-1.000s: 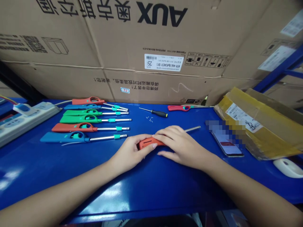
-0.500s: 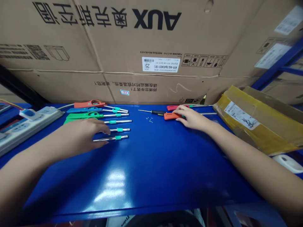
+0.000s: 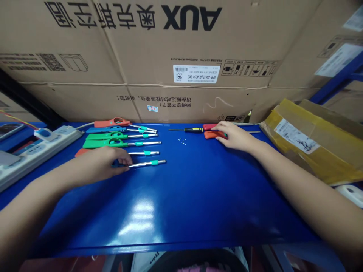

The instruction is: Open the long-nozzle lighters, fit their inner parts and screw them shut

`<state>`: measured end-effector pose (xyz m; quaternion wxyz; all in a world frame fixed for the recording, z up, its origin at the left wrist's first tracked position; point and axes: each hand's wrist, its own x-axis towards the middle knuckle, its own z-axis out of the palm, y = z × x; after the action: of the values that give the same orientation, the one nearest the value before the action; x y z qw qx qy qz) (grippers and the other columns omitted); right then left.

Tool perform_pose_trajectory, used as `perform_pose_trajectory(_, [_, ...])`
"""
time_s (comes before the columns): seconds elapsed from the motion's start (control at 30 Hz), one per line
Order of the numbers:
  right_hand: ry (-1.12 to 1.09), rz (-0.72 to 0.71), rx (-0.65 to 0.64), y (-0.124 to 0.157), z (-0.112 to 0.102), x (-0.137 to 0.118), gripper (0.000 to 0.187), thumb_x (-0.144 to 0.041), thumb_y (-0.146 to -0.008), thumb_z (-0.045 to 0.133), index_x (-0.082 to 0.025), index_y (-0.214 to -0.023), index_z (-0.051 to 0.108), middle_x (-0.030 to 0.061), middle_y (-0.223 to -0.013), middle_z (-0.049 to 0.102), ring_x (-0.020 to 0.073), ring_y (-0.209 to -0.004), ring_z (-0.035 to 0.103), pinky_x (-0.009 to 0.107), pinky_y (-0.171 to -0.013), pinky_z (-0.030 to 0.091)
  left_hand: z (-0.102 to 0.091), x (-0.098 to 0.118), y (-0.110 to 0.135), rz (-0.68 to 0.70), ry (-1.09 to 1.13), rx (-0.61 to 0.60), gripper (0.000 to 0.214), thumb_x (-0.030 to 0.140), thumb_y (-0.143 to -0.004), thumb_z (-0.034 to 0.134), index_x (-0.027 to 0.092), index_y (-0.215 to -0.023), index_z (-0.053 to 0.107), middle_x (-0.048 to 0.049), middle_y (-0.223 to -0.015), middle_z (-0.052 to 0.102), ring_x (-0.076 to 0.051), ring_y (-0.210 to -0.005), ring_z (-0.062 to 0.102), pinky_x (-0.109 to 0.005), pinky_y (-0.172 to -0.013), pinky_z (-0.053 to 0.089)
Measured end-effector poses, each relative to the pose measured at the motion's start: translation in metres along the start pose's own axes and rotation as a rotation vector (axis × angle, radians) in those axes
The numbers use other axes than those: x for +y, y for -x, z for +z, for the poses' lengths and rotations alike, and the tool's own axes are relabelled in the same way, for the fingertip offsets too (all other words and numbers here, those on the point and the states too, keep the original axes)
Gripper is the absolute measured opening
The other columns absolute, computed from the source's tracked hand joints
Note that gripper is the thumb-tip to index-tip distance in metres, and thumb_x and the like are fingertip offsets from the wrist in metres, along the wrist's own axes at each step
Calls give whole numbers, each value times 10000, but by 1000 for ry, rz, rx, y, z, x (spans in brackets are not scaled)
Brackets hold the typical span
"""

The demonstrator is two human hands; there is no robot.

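Note:
My left hand point(image 3: 104, 162) is curled around the nearest long-necked lighter point(image 3: 146, 164), whose metal tube with a teal band points right; its body is mostly hidden by the hand. Beyond it lie several similar lighters in a row, among them a green lighter point(image 3: 104, 142), a blue lighter point(image 3: 106, 129) and an orange lighter point(image 3: 112, 122) at the back. On the right, my right hand point(image 3: 234, 136) grips an orange-handled lighter point(image 3: 212, 135) by its body. A red-handled lighter point(image 3: 209, 127) lies just behind, partly covered by the fingers. A black and yellow screwdriver point(image 3: 194, 130) points left between the groups.
Small white bits point(image 3: 182, 141) lie on the blue tabletop point(image 3: 198, 196). A white power strip point(image 3: 36, 151) runs along the left side. A large cardboard box point(image 3: 159, 49) stands behind, and a yellow-taped carton point(image 3: 306, 139) sits at the right.
My left hand has drawn the nearest lighter rightward, its tip now past the others. My right hand has shifted the orange-handled lighter slightly right, apart from the screwdriver. The view has moved slightly.

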<state>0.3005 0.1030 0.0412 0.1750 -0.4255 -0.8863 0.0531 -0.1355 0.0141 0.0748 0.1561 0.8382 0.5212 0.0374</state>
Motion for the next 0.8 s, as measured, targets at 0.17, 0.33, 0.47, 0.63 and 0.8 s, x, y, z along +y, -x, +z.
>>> perform_pose_trajectory(0.17, [-26,-139,-2,10,0,-70,246,-227,-951,540,-181,-1134,698,127,-1160,684,268,-1102,622,435,-1014,469,22,46,-29,180,63,-44,143,203,-860,649,229,-932,769,-2,-967,763,-182,-835,685,-241,-762,463])
perform_pose_trajectory(0.33, [-19,-138,-389,24,1,-126,179,-323,-932,605,-189,-1025,678,106,-1074,681,281,-1040,615,418,-906,464,60,105,-52,348,93,-42,152,171,-892,648,208,-1009,738,-36,-1029,741,-210,-947,680,-295,-842,485])
perform_pose_trajectory(0.47, [-52,-39,-511,34,-8,-124,68,-211,-907,572,-194,-877,631,61,-937,691,211,-859,622,329,-759,445,74,130,-56,398,96,-26,202,220,-934,648,181,-1125,700,-69,-1108,722,-244,-1042,660,-356,-928,494])
perform_pose_trajectory(0.63, [-101,61,-627,49,-26,-97,75,-249,-864,628,-220,-798,608,2,-822,665,144,-664,544,263,-580,370,55,113,-47,376,83,-53,430,314,-815,797,221,-1216,672,-61,-1177,688,-277,-1090,647,-390,-924,519])
perform_pose_trajectory(0.8, [-194,64,-635,54,-27,-93,140,-358,-881,668,-223,-873,630,8,-897,657,163,-791,564,272,-669,389,50,88,-41,338,301,-161,304,347,-866,745,248,-1152,721,-16,-1110,710,-185,-970,681,-301,-867,535])
